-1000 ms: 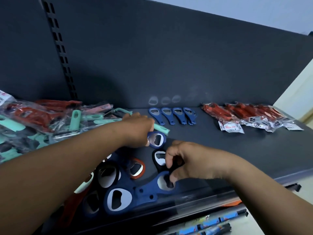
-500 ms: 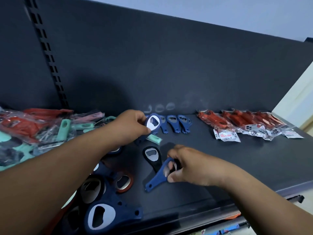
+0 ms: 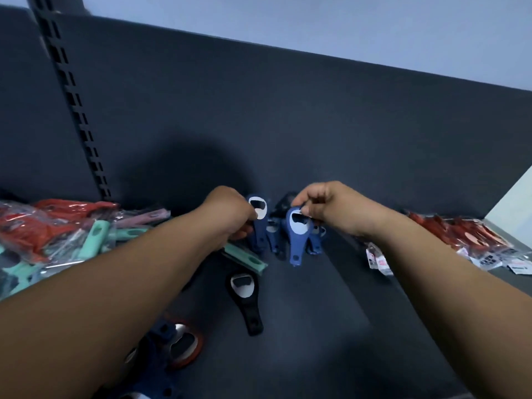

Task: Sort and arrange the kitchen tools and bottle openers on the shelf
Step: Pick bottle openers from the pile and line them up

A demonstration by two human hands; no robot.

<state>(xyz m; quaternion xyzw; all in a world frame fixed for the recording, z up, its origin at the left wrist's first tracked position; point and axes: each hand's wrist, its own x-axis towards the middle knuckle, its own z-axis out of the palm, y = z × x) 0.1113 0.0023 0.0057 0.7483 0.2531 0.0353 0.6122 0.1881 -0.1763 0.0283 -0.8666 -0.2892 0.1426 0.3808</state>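
- Head view: the left hand [image 3: 230, 216] has its fingers curled round the shank of a blue opener [image 3: 258, 223]. The opener's head stands up at the back of the shelf [image 3: 331, 326], by the left end of the blue row [image 3: 273, 240].
- The right hand [image 3: 325, 208] pinches a second blue opener [image 3: 296, 234] by the top of its head, handle hanging down. It sits over the right part of the same row.
- What changed: half a second ago the right hand was low near the shelf's front, just lifting its opener. It has now carried the opener up and back to the row. The left hand was already near the row and has closed in.
- The black opener [image 3: 244, 298] lies flat mid-shelf as it did before, untouched, with a mint tool [image 3: 244, 259] just behind it.
- A red-rimmed opener [image 3: 185, 348] and more blue ones lie near the front, partly behind the left arm.
- The wrapped pile [image 3: 57, 234] at left and the red packets [image 3: 460, 234] at right are unsorted and sorted stock respectively, by the look of it.
- My reading: both blues are about to join their row, so that group is growing. The black and red-rimmed ones are not yet placed, and I would say the job is under halfway.
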